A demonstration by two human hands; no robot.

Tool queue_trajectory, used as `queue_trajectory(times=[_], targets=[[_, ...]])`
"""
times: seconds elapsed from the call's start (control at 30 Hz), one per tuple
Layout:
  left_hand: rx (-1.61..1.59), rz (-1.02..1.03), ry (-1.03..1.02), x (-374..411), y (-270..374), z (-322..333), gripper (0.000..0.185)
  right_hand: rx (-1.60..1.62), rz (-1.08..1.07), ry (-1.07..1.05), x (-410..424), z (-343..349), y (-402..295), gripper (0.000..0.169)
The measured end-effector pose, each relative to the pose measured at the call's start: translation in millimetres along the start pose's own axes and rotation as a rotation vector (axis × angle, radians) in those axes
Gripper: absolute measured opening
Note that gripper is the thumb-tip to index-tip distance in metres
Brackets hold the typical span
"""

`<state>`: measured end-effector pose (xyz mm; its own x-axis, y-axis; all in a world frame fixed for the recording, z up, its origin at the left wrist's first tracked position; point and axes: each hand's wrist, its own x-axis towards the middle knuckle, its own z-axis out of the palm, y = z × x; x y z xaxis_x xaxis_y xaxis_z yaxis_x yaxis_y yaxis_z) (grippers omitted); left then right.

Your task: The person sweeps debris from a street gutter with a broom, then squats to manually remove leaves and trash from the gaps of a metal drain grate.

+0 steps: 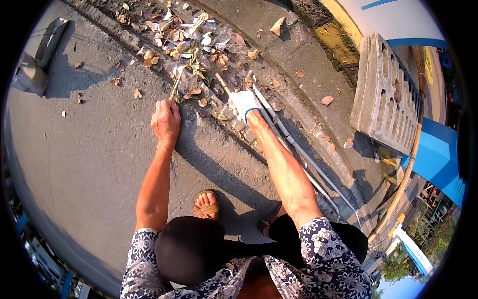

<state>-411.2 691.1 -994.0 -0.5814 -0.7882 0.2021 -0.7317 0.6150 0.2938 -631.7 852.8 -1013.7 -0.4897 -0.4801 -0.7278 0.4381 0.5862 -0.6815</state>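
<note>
My bare left hand [166, 120] grips a thin bundle of dry stalks [176, 86], whose tips reach the near edge of a litter heap. My right hand [244, 106], in a white glove with a blue cuff, is closed around a thin stick [223, 83] that pokes out beyond the fingers. The heap of dry leaves [179, 35], scraps of paper and clear plastic [223, 37] lies in the gutter ahead of both hands. Two long pale pipes [295, 144] lie along the gutter beside my right hand and pass by my right forearm.
A slotted concrete block [386, 93] stands at the right by the yellow-painted kerb [336, 45]. Near it leans a long-handled broom [407, 170]. A metal dustpan-like container [50, 43] with a bag is at the upper left. Loose leaves dot the pavement; my sandalled foot [206, 205] is below.
</note>
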Motion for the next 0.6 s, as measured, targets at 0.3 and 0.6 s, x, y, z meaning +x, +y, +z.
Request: queue_trajectory(times=[0.3, 0.6], targets=[[-0.019, -0.009, -0.078, 11, 8, -3, 0.023, 0.100, 0.147, 0.276, -77, -37, 80, 0.029], [-0.406, 0.245, -0.417, 81, 114, 77, 0.021, -0.040, -0.118, 0.349, -96, -38, 127, 0.027]])
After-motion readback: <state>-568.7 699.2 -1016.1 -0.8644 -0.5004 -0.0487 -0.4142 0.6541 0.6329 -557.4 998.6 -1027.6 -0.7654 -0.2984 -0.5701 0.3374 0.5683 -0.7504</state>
